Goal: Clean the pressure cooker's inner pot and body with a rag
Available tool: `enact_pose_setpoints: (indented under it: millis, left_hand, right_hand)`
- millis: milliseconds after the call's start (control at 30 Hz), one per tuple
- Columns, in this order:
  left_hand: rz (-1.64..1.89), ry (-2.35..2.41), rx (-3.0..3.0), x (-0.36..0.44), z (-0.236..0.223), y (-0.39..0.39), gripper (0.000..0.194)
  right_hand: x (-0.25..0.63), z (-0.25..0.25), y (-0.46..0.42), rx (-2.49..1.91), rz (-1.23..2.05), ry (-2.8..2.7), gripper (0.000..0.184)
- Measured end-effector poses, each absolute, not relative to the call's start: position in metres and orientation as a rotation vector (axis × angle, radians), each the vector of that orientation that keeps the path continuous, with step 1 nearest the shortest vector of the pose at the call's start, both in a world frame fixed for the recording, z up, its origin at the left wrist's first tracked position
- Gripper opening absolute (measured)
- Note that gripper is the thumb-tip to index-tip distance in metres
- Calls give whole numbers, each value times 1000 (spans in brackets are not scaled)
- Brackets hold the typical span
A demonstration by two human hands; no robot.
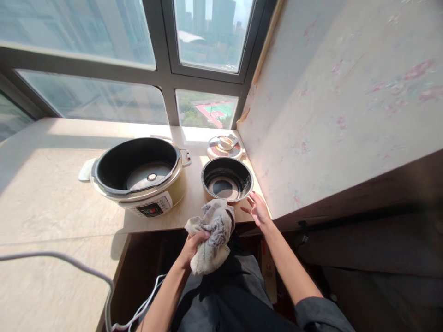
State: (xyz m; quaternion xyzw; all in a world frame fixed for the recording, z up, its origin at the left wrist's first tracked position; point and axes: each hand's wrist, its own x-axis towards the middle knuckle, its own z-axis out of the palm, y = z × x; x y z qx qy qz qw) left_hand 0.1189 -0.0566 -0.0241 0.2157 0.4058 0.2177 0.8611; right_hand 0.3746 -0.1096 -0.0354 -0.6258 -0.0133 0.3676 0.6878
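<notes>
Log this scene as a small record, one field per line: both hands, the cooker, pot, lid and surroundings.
Left hand: grips bunched cloth
Right hand: open, at the pot's near-right rim; contact unclear
Electric cooker: lidless, inner base visible
Inner pot: upright, right of cooker
Lid: behind pot
Surroundings: pale countertop, window, floral wall

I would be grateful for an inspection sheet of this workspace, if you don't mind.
Surface: pale ledge, partly sunlit, partly shaded.
Things: crumpled cloth; dark-lined pot near the ledge's front edge.
Clutter: open cooker, left of the pot; round lid behind the pot.
Grip: left hand closed on the cloth; right hand open at the pot's rim, contact unclear.
Cables: thick grey cable across the ledge's near left corner; thin white cables beside the left forearm.
Surroundings: windows ahead, floral wall at right.
</notes>
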Motion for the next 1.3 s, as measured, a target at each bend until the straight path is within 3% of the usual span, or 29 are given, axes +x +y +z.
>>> enact_pose_setpoints:
  millis: [200,367,467,533,667,767,900,1000,1100,1300]
  left_hand:
    - [596,810,670,150,1,-64,47]
    - [669,745,1092,183,16,-83,54]
    - [710,724,1393,201,16,-94,52]
    - [664,654,1648,210,13,-100,64]
    - [575,531,2105,223,8,-113,97]
    - [592,584,2241,231,6,-123,103]
    - [528,428,2097,230,8,-124,117]
    - [691,497,1868,221,8,-110,94]
    - [978,947,1591,215,1,-79,65]
    - [1046,1302,1127,225,-30,-9,102]
  right_hand:
    - [341,-18,-149,-1301,683,-243,63]
    - [300,-16,-166,-1111,875,-505,114]
    - [302,-26,-172,-1097,968,-463,123]
    - [314,-28,-177,-1129,976,-398,116]
    - [337,-16,-191,-1187,996,-329,79]
    - [340,-5,-195,-1154,1054,-290,60]
    - [343,0,-190,-1157,995,-225,49]
    - [360,-4,-188,-1185,783,-184,47]
    - [379,-14,-192,-1234,594,-142,44]
    - [383,-37,-196,-1306,531,-116,42]
